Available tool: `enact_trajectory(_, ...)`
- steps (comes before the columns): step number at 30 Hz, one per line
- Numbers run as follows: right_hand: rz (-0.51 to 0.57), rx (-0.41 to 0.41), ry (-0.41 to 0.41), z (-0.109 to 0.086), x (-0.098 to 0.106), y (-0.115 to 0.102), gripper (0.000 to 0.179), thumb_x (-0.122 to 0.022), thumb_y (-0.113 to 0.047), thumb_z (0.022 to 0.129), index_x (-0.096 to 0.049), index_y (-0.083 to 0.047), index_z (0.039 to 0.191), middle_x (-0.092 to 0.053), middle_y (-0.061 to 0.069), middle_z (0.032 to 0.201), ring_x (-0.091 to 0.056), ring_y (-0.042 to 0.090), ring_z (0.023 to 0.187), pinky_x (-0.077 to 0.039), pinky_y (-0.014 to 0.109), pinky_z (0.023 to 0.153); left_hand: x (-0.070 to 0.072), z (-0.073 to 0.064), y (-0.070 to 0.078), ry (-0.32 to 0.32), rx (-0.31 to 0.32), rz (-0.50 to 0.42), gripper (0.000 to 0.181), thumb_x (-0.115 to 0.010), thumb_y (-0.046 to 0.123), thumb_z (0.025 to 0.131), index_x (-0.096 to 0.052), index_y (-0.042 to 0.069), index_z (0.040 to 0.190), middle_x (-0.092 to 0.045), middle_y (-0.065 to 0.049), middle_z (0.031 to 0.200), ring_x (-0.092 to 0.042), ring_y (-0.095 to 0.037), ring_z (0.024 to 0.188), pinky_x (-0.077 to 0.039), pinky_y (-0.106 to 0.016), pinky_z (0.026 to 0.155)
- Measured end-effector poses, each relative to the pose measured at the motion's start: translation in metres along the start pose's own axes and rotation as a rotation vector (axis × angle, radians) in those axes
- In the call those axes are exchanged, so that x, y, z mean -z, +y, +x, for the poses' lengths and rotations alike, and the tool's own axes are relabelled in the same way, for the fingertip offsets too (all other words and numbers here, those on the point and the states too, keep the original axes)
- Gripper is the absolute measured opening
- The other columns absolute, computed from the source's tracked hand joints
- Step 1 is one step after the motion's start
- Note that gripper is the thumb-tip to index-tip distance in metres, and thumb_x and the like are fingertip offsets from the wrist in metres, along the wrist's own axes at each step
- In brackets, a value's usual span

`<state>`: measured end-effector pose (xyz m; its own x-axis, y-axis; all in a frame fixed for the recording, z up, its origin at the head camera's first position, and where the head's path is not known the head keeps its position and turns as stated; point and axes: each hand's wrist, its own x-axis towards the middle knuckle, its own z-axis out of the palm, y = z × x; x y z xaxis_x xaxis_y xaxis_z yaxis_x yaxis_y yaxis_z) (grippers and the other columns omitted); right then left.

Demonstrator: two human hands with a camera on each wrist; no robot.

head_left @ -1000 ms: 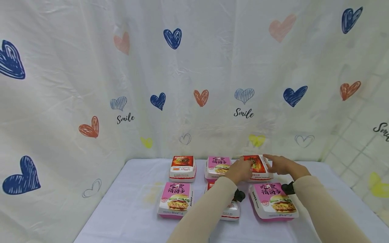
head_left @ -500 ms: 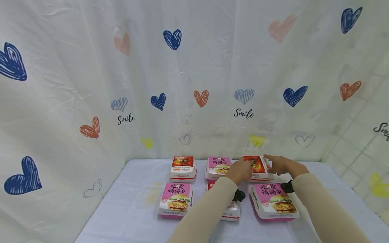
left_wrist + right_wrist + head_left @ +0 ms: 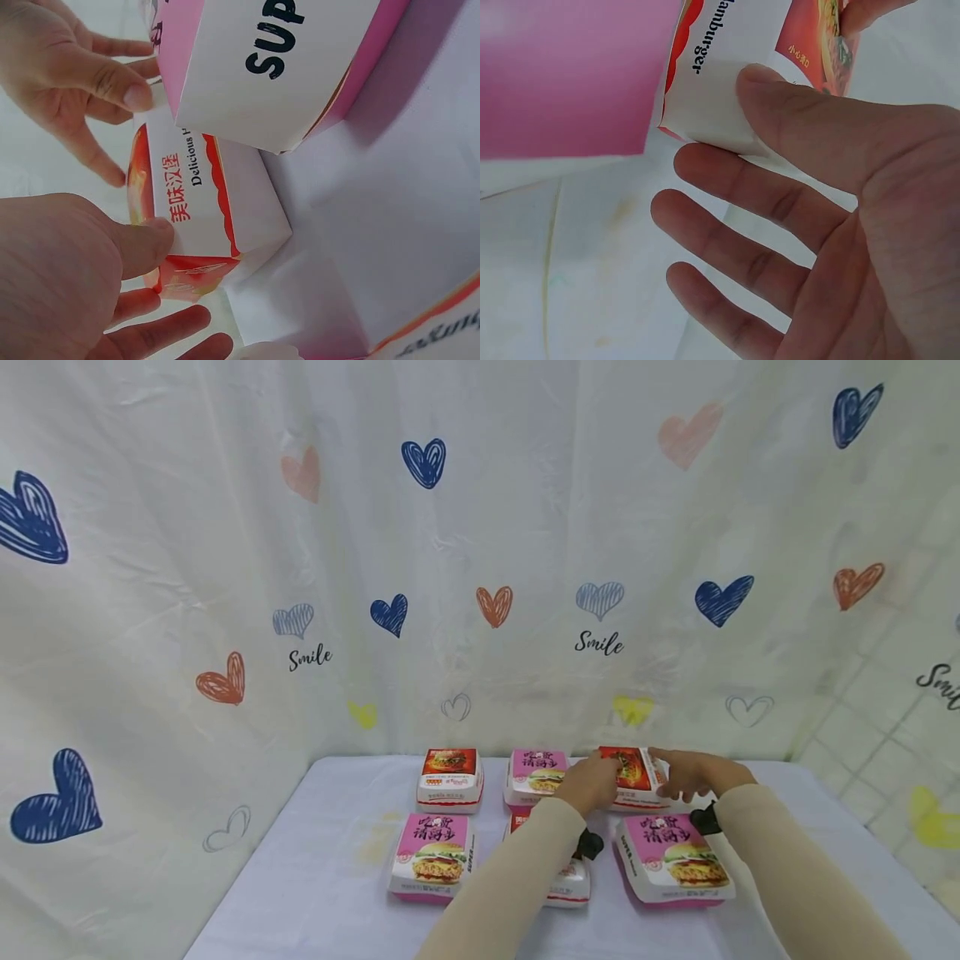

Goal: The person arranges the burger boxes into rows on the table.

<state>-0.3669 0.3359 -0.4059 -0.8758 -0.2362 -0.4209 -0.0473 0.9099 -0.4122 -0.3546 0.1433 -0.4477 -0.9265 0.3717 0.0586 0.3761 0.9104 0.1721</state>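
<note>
A red-and-white hamburger box (image 3: 636, 772) sits at the back right of the table, between both hands. My left hand (image 3: 588, 782) is at its left side; in the left wrist view the thumb touches the box (image 3: 202, 195) near the red end while the other fingers extend loosely. On the opposite side is my right hand (image 3: 693, 772). In the right wrist view, this hand's (image 3: 832, 202) thumb lies against the white face and its other fingers spread, fairly straight, beside the end. A pink hamburger box (image 3: 675, 856) stands in front of the red one.
At the back are another red box (image 3: 450, 781) on the left and a pink box (image 3: 537, 775) in the middle. A pink box (image 3: 432, 858) stands front left. My left forearm partly covers a red box (image 3: 572, 887). Behind the table (image 3: 322, 852) hangs a heart-print curtain (image 3: 525, 527).
My right hand's fingers have come down along the right side of the red box, where the index finger pointed over its far corner before. The left hand and boxes look nearly unmoved.
</note>
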Motion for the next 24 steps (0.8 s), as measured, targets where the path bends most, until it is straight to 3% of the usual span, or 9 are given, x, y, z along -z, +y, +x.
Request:
enact_trajectory(3,-0.023,-0.01,-0.009,-0.0011,-0.0006,-0.002,0.093,-0.069,-0.02,0.098,-0.004,0.002,0.16,-0.073,0.018,0.103,-0.071,0.041,0.099,-0.053,0.056,0.087,0.0005,-0.0022,-0.0016,0.009,-0.013,0.008,0.037,-0.068,0.03,0.098,-0.064,0.037,0.134,-0.063,0.01,0.128,-0.06,-0.006,0.113,-0.054,-0.03,0.095)
enact_trajectory(11,-0.024,-0.031,-0.002,-0.0011,0.0002,-0.003,0.091,-0.071,-0.021,0.097,-0.008,0.003,0.159,-0.074,0.018,0.104,-0.071,0.04,0.1,-0.052,0.061,0.091,0.0033,-0.0038,-0.0017,0.029,-0.014,0.025,0.037,-0.067,0.029,0.098,-0.064,0.037,0.135,-0.065,0.012,0.126,-0.061,-0.004,0.113,-0.054,-0.029,0.094)
enact_trajectory(17,-0.006,-0.034,0.014,0.0014,-0.0004,0.0004,0.093,-0.075,-0.025,0.094,-0.014,0.002,0.159,-0.062,0.036,0.127,-0.066,0.05,0.108,-0.053,0.062,0.091,0.0026,-0.0028,-0.002,0.038,-0.03,0.043,0.037,-0.068,0.029,0.098,-0.064,0.035,0.134,-0.066,0.011,0.124,-0.062,-0.004,0.11,-0.055,-0.029,0.091)
enact_trajectory(24,-0.011,-0.015,0.046,0.006,-0.0021,0.0063,0.095,-0.078,-0.034,0.09,-0.021,0.003,0.156,-0.045,0.043,0.14,-0.053,0.059,0.123,-0.052,0.066,0.091,0.0009,-0.0008,-0.0024,0.046,-0.04,0.068,0.033,-0.069,0.029,0.097,-0.064,0.035,0.129,-0.067,0.012,0.12,-0.063,-0.004,0.111,-0.055,-0.028,0.09)
